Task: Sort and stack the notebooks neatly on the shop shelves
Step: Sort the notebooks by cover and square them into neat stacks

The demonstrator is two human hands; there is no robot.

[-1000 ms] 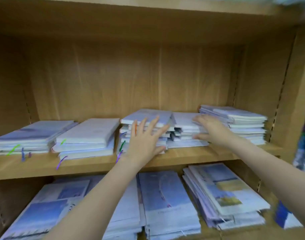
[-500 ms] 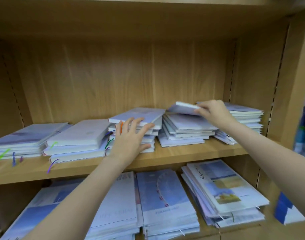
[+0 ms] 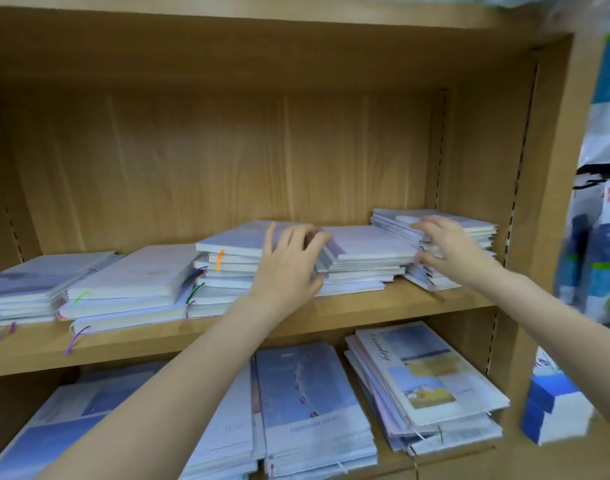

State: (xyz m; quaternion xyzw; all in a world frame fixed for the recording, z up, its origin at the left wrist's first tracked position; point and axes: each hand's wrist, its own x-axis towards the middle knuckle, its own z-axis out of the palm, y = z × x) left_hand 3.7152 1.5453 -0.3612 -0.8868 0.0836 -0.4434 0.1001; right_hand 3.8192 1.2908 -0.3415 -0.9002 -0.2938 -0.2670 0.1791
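With your left hand (image 3: 289, 268) and right hand (image 3: 450, 251), fingers spread, flanking the middle stack (image 3: 362, 258), press inward evenly to square it.

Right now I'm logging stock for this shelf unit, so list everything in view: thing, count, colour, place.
Upper shelf: one, light wood, across the middle.
Notebook stacks on upper shelf: five, pale lilac-white covers; far left, second, third with orange ribbon, fourth, far right.
Ribbon markers: several, purple, green, orange, hanging from the left stacks.
Notebook stacks on lower shelf: at least three, blue-white; middle, right, topped by a painted landscape cover.
Blue-white box: one, right of the unit.
Left hand: between the third and fourth stacks.
Right hand: on the far-right stack.
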